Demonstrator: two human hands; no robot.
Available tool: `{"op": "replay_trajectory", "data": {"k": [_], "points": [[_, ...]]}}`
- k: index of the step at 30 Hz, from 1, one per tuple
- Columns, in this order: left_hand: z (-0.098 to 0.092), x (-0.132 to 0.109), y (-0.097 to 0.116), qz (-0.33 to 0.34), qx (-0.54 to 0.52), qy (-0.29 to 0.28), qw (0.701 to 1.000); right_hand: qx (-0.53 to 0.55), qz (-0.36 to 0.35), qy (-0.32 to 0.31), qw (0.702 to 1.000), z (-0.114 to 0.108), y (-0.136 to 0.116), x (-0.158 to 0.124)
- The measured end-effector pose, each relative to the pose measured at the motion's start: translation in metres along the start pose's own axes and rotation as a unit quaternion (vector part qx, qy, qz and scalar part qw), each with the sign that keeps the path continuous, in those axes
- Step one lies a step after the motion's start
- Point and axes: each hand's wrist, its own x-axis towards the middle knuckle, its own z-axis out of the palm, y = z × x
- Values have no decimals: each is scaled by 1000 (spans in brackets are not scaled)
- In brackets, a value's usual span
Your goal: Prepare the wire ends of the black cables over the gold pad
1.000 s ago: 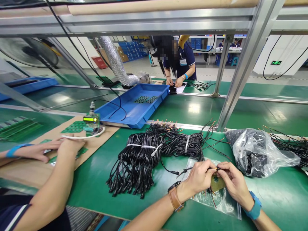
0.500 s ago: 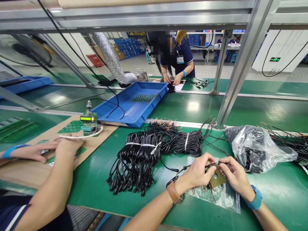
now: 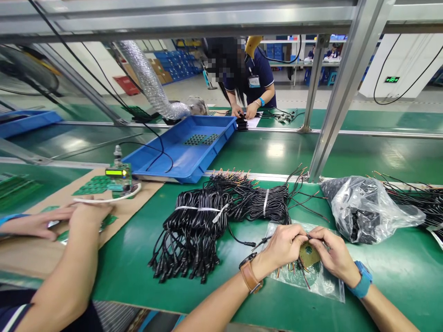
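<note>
Hands point(image 3: 285, 244) point(image 3: 335, 252) now closer together, cable point(image 3: 308, 237) between fingertips point(image 3: 316, 244) mostly out of sight

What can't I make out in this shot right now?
Head view: the small dark piece between left hand and right hand, mostly covered by their grip.
Head view: exact contents of the plastic bag, obscured by folds and glare.
Head view: text on the lit display, too small to read.
Head view: black cables at far right, cut off by the edge.

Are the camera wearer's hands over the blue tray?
No, the left hand and right hand are over the flat clear bag on the table.
</note>
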Motion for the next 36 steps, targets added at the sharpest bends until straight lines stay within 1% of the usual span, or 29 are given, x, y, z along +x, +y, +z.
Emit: {"op": "replay_trajectory", "data": {"k": [2,5,9,12,14,22,25,28,31,34,36], "points": [[0,0,-1,-9,-5,-16,1000,-6,-12,-7,1000,2,-2,1],[-2,2,-1,-23,-8,-35,999,-8,-8,-13,1000,3,-3,3],[-9,8,3,-6,-1,-49,999,-11,22,-13,1000,-2,1,4],[-14,11,4,2,4,-36,999,-21,37,-3,999,-4,4,3],[-14,11,4,1,4,-26,1000,-24,35,0,999,-3,4,3],[3,1,-3,-21,-17,7,1000,-21,4,-10,1000,4,-3,4],[7,0,-2,-28,-10,8,1000,-18,2,-17,1000,6,-3,4],[9,0,-1,-36,-17,9,999,-10,1,-22,1000,5,-3,5],[9,0,0,-42,-28,22,998,-3,14,-16,1000,1,-3,6],[8,1,0,-31,-14,23,999,2,30,-14,999,-2,-4,5],[8,0,-1,-22,-3,20,1000,0,28,-15,999,-3,-4,4]]}}
